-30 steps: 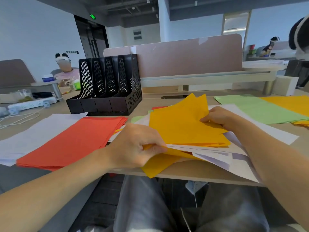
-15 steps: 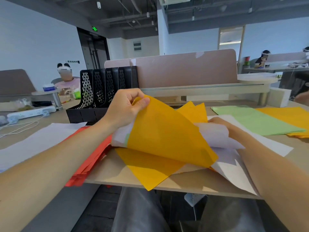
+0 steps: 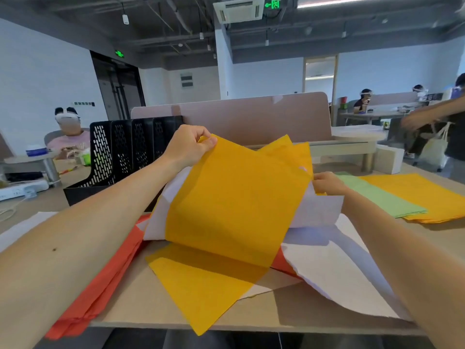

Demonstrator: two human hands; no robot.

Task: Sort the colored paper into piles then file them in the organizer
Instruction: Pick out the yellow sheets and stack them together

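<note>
Head: orange sheet (image 3: pixel 234 197) between left fingers (image 3: pixel 193 133)

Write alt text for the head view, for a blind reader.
A person's left hand pinches a yellow sheet's corner, holding it up off a mixed paper stack that the right hand grips. Nearby lie a red pile, green pile and yellow pile, with a black organizer behind.

Green exit signs (image 3: pixel 272 4), lettering illegible
</note>
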